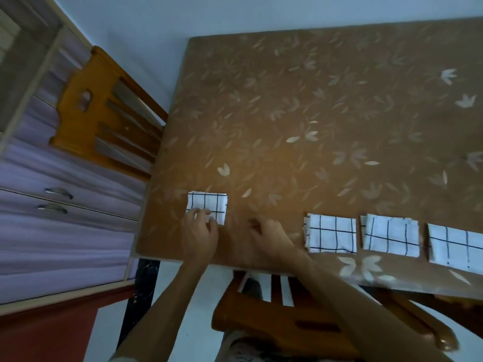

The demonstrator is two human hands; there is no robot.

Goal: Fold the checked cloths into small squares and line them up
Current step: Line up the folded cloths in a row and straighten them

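A folded white cloth with a black check lies near the table's left front corner. My left hand grips its near edge with curled fingers. My right hand rests on the tablecloth just to the right of it, fingers loosely curled and holding nothing. Three more folded checked squares lie in a row along the front edge to the right: the first, the second and the third, which is partly cut off by the frame.
The table wears a brown cloth with a pale leaf print. A wooden chair stands at its left side, another below its front edge. Purple cabinet drawers fill the left.
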